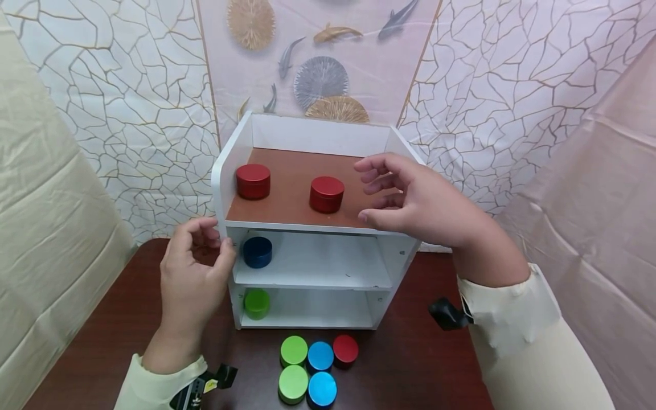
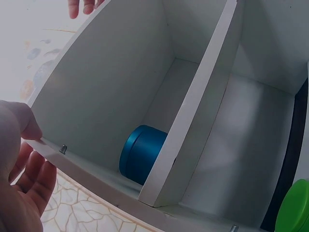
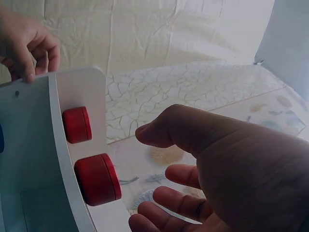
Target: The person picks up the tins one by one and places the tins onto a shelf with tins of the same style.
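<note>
My left hand holds the left side panel of a white shelf unit, its thumb at the front edge and fingers round the outer face. Over the right part of the brown top shelf, my right hand hangs with loosely bent fingers and nothing in them. One red tin stands just left of that hand, and another red tin is by the left wall. Below them, a blue tin sits on the middle shelf near the left hand. A green tin occupies the bottom shelf's left end.
On the dark wooden table, in front of the unit, stand two light green tins, two blue tins and a red tin, close together. A patterned cloth backdrop hangs behind the unit, with plain cloth at both sides.
</note>
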Tool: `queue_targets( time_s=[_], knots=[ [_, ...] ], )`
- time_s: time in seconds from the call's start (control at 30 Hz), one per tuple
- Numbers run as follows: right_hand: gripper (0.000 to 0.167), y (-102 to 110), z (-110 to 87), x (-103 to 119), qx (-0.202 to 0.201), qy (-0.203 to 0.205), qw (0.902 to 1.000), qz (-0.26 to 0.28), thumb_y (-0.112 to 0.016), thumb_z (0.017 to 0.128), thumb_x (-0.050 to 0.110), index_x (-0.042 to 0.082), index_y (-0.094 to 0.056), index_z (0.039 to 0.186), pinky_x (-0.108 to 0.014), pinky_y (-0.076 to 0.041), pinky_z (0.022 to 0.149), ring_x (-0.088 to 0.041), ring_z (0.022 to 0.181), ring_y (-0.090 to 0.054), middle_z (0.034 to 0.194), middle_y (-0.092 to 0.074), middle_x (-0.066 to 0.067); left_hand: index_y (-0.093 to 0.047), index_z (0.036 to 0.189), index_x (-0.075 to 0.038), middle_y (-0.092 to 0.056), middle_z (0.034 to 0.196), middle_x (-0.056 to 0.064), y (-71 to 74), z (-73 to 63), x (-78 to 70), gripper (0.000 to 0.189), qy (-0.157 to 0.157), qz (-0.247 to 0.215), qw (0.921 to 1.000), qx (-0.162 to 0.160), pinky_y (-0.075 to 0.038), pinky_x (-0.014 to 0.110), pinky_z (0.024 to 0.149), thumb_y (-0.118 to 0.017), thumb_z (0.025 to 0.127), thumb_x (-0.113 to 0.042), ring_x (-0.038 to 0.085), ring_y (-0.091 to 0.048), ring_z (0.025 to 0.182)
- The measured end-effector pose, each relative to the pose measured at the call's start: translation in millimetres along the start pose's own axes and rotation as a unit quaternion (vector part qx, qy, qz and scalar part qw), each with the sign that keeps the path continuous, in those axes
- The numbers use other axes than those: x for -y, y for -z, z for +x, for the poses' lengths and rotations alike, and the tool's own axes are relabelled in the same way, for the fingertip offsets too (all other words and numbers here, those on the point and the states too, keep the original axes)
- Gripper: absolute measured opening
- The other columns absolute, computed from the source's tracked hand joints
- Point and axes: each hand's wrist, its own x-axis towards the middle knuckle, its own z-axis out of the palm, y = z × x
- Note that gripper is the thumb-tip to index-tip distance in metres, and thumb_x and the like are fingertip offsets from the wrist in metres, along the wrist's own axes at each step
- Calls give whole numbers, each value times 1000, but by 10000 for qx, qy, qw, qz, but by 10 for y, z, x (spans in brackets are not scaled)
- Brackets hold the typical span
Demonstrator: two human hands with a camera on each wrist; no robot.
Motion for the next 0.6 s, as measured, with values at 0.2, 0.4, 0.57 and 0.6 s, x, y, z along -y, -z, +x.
queue_targets(
  time_s=[0.2, 0.4, 0.57, 0.6],
  knots=[
    [69, -43, -155, -1, -66, 140, 9999, 72, -91, 94, 13, 16, -58, 154, -27, -63, 105, -30, 130, -70, 145, -65, -10, -66, 141, -7, -68, 113, 8, -4, 3, 10, 42, -27, -6, 10000, -6, -51, 8, 85, -78, 101, -8, 11, -62, 99],
    [70, -112, -265, 8, -14, 173, 9997, 182, -92, 94, 13, 17, -57, 154, -31, -62, 109, -28, 132, -70, 146, -64, -11, -66, 140, -6, -68, 112, 8, -2, 4, 17, 42, -37, -7, 10000, -11, -52, 7, 85, -79, 101, -8, 11, -62, 98],
    [69, -153, -360, -11, -68, 322, 9995, 18, -93, 93, 14, 18, -58, 153, -23, -60, 108, -24, 132, -68, 146, -66, -7, -66, 140, -6, -68, 112, 8, -2, 4, 20, 41, -52, -10, 10000, -5, -51, 8, 85, -78, 101, -7, 11, -62, 98],
    [69, -164, -379, -15, -85, 355, 9993, 14, -93, 92, 14, 19, -58, 152, -23, -60, 108, -23, 131, -69, 145, -66, -7, -66, 140, -6, -68, 112, 8, -1, 5, 19, 41, -51, -8, 10000, -7, -51, 8, 85, -78, 101, -7, 11, -62, 98]
  ],
)
